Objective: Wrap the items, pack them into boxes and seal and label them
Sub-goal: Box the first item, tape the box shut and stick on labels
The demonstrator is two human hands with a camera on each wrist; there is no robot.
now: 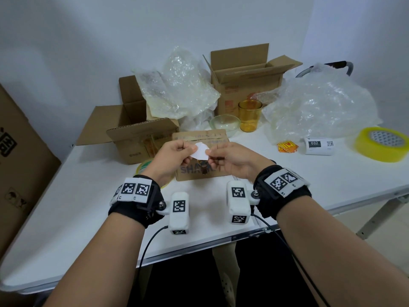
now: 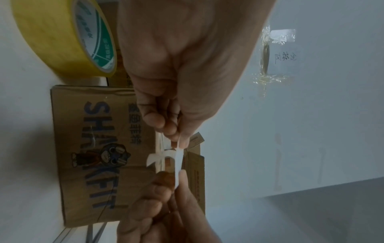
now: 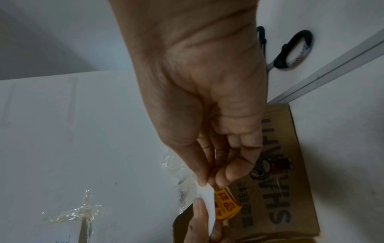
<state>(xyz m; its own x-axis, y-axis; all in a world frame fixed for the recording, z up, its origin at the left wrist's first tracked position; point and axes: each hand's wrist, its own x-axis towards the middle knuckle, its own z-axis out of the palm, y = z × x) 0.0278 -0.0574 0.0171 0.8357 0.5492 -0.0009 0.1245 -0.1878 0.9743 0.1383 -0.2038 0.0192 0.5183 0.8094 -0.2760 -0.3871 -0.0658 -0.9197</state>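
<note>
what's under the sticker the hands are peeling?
Directly below the sticker, held by left hand and right hand, sits the closed SHARKFIT box. Its contents are hidden.

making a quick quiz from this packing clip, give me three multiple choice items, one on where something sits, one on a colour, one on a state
1. Where is the amber glass cup?
A. inside the open box
B. on the table beside the clear glass bowl
C. in the right hand

2. What colour is the tape roll at the table's right end?
A. yellow
B. blue
C. black

3. What is happening to the sticker?
A. it lies flat on the table
B. it is stuck on the SHARKFIT box
C. the left hand and right hand both pinch it in the air

Answers: 1 B, cup and bowl stand side by side; 2 A, its rim is yellow; 3 C, fingertips of both hands meet on it above the box.
</note>
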